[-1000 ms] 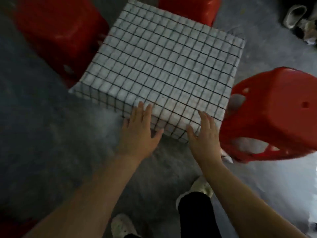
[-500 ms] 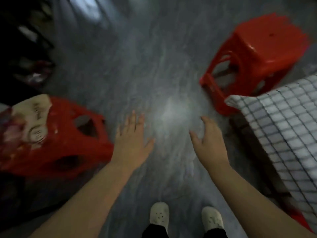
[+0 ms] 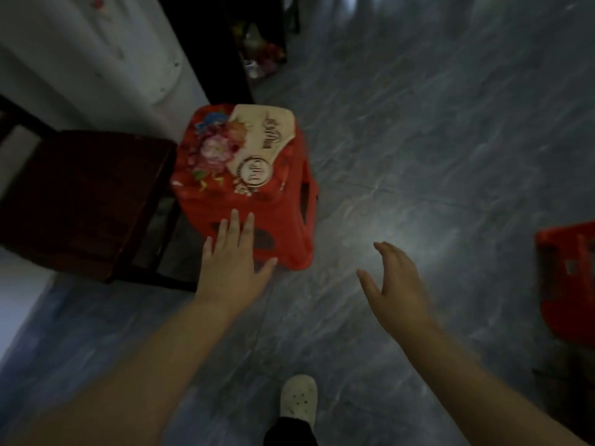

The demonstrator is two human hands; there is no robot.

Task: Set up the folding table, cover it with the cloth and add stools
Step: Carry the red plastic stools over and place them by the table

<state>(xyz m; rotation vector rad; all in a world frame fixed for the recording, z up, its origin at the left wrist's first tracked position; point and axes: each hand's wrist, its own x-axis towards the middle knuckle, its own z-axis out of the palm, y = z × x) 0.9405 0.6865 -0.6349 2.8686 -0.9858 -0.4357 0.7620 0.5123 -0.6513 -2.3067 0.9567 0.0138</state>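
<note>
Both empty, fingers (image 3: 234, 226) spread — left hand (image 3: 233, 268) over red stool (image 3: 244, 188), right hand (image 3: 399, 284) apart

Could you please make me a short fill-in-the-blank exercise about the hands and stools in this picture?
1. The plastic stool with flowers printed on its seat is ____ in colour.
2. The right hand hovers over grey floor; the left hand reaches to that ____.
3. A second plastic stool of the same colour shows at the picture's ____ edge.
4. Both hands hold ____.
Missing words: red; stool; right; nothing.
</note>
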